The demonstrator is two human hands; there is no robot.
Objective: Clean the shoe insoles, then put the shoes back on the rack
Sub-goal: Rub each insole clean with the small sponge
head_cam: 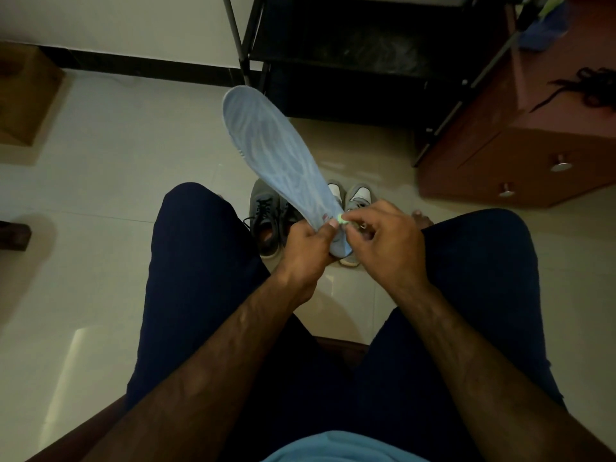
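One insole (266, 145) was up over the shoes (266, 221) on the floor (100, 161) | your left hand (306, 248) gripped its heel end, fingers curled | right hand (390, 241) fingers pinched a small green bit (341, 220) there | risk: a hard tug could've torn it or yanked it loose.

One pale blue foam insole (266, 151), one small green scrap (340, 220), two grey lace-up shoes (266, 211), one black metal rack (350, 55), one reddish-brown wooden cabinet (500, 155).
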